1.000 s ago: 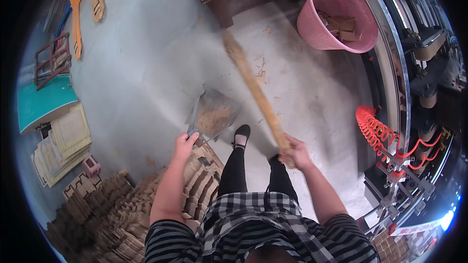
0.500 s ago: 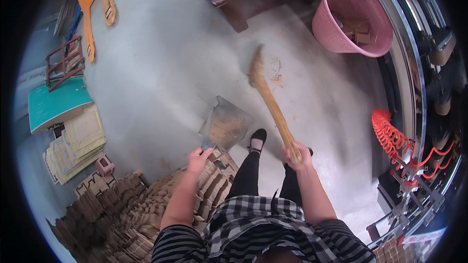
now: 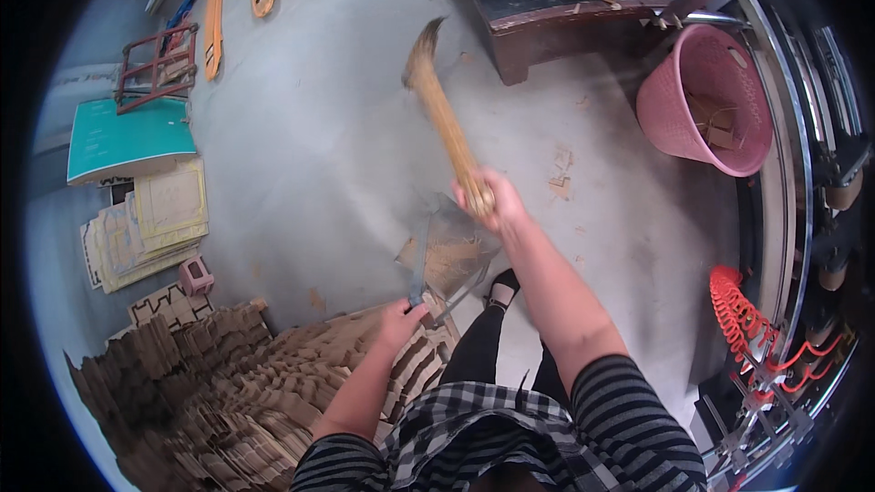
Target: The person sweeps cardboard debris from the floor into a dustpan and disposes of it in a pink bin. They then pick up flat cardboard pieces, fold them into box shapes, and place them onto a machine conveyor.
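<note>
My right hand (image 3: 488, 200) grips the butt end of a short straw broom (image 3: 442, 118), its bristle tip pointing away over the grey floor. Low at the left, my left hand (image 3: 401, 321) is closed round the handle of a grey dustpan (image 3: 447, 228). Brown cardboard scraps (image 3: 442, 258) lie in the dustpan, which is partly blurred. Beyond my right hand, to the right, a few loose cardboard bits (image 3: 561, 184) are scattered on the floor.
Stacked cardboard pieces (image 3: 264, 392) fill the lower left. A pink basket (image 3: 670, 100) with scraps stands at the right, near a dark table (image 3: 538, 14). Red coiled hose (image 3: 734, 305) hangs by the machine. An orange pallet jack (image 3: 215, 18) is far left.
My right hand has swung forward and left with the broom. The dustpan and left hand have shifted slightly right and down in view. The whole view has turned, showing more of the table.
</note>
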A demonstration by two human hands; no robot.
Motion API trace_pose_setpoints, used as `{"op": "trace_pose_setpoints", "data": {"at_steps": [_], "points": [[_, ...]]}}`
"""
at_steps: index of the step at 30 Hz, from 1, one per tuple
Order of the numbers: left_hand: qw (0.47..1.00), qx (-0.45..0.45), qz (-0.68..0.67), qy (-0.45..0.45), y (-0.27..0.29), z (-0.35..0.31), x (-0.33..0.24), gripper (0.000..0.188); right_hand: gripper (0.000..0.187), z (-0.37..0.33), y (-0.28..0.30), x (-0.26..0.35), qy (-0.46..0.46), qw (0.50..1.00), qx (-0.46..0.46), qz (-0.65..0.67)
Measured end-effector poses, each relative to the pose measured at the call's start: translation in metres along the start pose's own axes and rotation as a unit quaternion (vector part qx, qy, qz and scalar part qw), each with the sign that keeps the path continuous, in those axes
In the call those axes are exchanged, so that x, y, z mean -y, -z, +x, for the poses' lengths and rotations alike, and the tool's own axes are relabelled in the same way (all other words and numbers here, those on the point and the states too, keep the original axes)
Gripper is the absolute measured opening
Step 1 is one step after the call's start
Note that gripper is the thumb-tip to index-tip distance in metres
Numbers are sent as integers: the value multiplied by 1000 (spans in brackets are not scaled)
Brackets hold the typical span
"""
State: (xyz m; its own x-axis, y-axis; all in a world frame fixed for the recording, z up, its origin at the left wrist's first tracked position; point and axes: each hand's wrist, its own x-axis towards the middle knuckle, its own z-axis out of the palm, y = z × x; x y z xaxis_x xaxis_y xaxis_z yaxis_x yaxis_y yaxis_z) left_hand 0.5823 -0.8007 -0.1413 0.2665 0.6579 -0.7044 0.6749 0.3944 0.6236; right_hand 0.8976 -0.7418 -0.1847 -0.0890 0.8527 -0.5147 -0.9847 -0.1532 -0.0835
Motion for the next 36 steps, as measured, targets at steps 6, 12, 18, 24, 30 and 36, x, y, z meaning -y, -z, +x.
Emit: {"op": "trace_pose_setpoints", "data": {"at_steps": [6,12,18,24,30,36], "points": [[998,10,15,54,8,-18,-10,16,31,115,-43,68,-21,997,-52,-48],[995,32,93,-6,5,-13,51,16,29,129,40,59,49,992,-71,96],[1000,14,19,18,4,-11,27,23,33,-28,101,-51,4,962,-198,187],[999,36,1,40,12,-23,24,23,35,-186,63,-63,-17,965,-261,-23],[999,13,47,25,8,-40,26,29,53,-166,4,-71,-85,947,-172,-259],[996,10,53,65,10,-43,13,32,25,82,-24,-87,-117,961,-97,-232]]}}
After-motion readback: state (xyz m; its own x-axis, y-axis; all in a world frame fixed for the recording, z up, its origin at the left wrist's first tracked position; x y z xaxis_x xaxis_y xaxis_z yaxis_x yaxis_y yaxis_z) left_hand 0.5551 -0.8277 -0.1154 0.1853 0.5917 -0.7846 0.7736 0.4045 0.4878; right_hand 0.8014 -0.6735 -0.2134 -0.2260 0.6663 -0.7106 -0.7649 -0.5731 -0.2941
